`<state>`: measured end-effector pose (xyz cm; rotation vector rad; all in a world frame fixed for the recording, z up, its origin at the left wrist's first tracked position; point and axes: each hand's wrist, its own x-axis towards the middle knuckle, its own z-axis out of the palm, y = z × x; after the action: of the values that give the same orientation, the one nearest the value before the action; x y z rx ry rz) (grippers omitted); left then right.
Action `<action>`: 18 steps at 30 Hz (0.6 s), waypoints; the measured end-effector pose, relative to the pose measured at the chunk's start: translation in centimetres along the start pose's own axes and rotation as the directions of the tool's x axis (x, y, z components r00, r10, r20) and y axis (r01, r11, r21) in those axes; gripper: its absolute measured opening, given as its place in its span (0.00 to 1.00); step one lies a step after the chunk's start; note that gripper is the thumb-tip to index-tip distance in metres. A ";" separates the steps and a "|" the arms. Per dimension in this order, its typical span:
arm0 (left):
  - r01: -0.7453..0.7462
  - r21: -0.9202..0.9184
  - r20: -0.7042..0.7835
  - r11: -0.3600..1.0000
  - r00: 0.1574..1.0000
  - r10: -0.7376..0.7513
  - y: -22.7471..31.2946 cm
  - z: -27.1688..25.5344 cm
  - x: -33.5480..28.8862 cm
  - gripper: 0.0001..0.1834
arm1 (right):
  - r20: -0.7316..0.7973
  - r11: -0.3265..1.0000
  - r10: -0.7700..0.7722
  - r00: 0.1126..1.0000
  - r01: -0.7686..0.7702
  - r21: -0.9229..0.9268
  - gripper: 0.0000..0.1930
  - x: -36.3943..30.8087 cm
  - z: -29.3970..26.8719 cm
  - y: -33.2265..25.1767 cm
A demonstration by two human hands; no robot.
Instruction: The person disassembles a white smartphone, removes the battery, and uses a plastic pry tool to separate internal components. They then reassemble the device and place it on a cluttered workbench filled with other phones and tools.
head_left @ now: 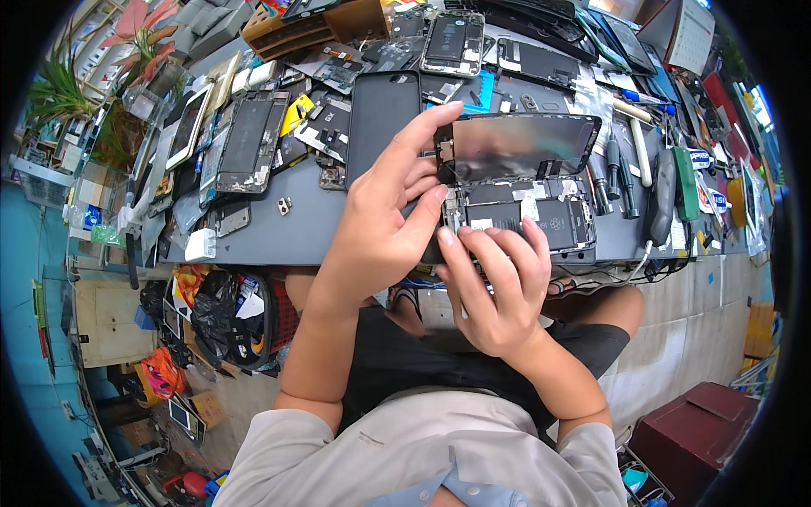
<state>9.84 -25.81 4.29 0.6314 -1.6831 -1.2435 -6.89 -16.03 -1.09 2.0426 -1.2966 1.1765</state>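
An opened smartphone lies in front of me at the near edge of the bench. Its dark glossy screen (525, 145) is raised on the far side, and its body (557, 221) shows the black battery and inner parts. My left hand (384, 207) is closed at the left end of the phone, index finger along the screen's corner and thumb beside the body. My right hand (500, 291) reaches to the near left corner of the body, thumb and forefinger close together on its edge. Anything small between those fingertips is hidden.
Dismantled phones, such as one phone frame (249, 139), crowd the bench's left and back. A black phone back (382, 118) lies beside my left hand. Screwdrivers (627, 177) and a dark grey corded handle (665, 198) lie to the right. Below left stands a red bin (283, 317).
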 end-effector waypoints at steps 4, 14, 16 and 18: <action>-0.016 -0.010 -0.022 1.000 1.000 0.016 -0.3 0.1 0.2 0.42 | -0.060 0.997 0.014 0.998 -0.009 0.075 0.16 -0.1 -0.4 -0.6; -0.036 0.127 -0.055 0.991 0.998 0.043 -0.1 0.1 -0.5 0.42 | -0.041 0.976 0.120 0.992 -0.110 0.189 0.15 -0.9 -2.8 -0.4; -0.050 0.195 -0.038 0.979 0.998 0.059 0.1 -0.2 -0.5 0.42 | -0.029 0.967 0.131 0.991 -0.121 0.225 0.15 -0.9 -2.9 -0.1; -0.038 0.244 -0.032 0.969 0.998 0.047 0.3 -0.3 -0.5 0.42 | -0.033 0.954 0.148 0.988 -0.134 0.267 0.16 -0.9 -2.7 0.0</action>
<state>10.39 -25.47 4.43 0.7567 -1.8236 -0.9960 -8.25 -13.57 -0.41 2.1119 -1.3395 1.5306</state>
